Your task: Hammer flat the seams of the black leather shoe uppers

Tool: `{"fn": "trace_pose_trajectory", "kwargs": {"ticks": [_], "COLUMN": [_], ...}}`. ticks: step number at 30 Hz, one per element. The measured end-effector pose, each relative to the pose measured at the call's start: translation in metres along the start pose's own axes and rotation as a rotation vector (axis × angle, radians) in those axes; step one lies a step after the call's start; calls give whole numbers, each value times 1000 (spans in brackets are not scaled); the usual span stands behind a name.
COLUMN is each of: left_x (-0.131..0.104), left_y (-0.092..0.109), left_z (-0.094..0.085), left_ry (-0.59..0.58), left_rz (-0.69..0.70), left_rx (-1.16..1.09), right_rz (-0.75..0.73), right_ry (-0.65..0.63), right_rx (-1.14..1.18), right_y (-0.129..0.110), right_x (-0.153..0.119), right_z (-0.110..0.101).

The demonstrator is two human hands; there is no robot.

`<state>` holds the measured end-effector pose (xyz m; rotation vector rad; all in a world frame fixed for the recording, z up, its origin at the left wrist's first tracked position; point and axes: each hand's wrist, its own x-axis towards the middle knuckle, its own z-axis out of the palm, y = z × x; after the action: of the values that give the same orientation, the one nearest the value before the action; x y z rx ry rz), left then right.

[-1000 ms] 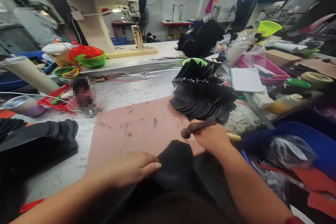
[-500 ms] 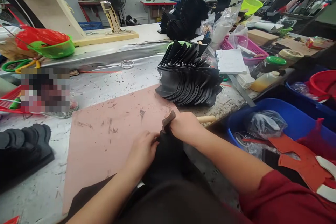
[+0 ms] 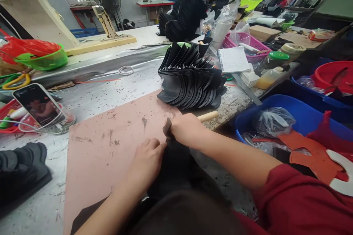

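My right hand [image 3: 186, 128] is closed round a hammer, its pale wooden handle [image 3: 209, 116] sticking out to the right and its dark brown head [image 3: 167, 127] showing at the left of my fist. Right below the head lies a black leather-like piece [image 3: 176, 161], which runs down toward my lap. My left hand [image 3: 149, 158] presses its curled fingers and thumb on the left edge of this piece. Under both hands is a pink board [image 3: 93, 161] with dark scuffs. Just beyond my right hand stands a fanned stack of black cut pieces [image 3: 190, 84].
Another stack of dark pieces [image 3: 24, 172] lies at the left, below a propped phone [image 3: 38, 104]. A spiral notebook [image 3: 234, 60] and metal ruler [image 3: 246, 90] are at the right. A blue tub [image 3: 239, 128] with scraps stands beside the table edge. A sewing machine [image 3: 107, 25] is behind.
The view has swung slightly right, so things sit further left. The hammer head is a little lower and nearer the black piece. Both hands keep their grip.
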<state>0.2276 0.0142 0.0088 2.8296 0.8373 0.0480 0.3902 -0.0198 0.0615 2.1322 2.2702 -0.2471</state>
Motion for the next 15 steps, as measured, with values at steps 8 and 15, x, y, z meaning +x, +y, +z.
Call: {"fn": "trace_pose_trajectory", "kwargs": {"ticks": [8, 15], "left_x": [-3, -8], "left_y": [-10, -16], "left_z": [5, 7], "left_ry": [30, 63], "left_rz": [-42, -6], "left_rx": [-143, -207], "right_rz": [75, 24], "right_ry": [30, 34], "right_rx": [-8, 34], "right_y": [9, 1], "right_x": [2, -2], "right_z": [10, 11]}}
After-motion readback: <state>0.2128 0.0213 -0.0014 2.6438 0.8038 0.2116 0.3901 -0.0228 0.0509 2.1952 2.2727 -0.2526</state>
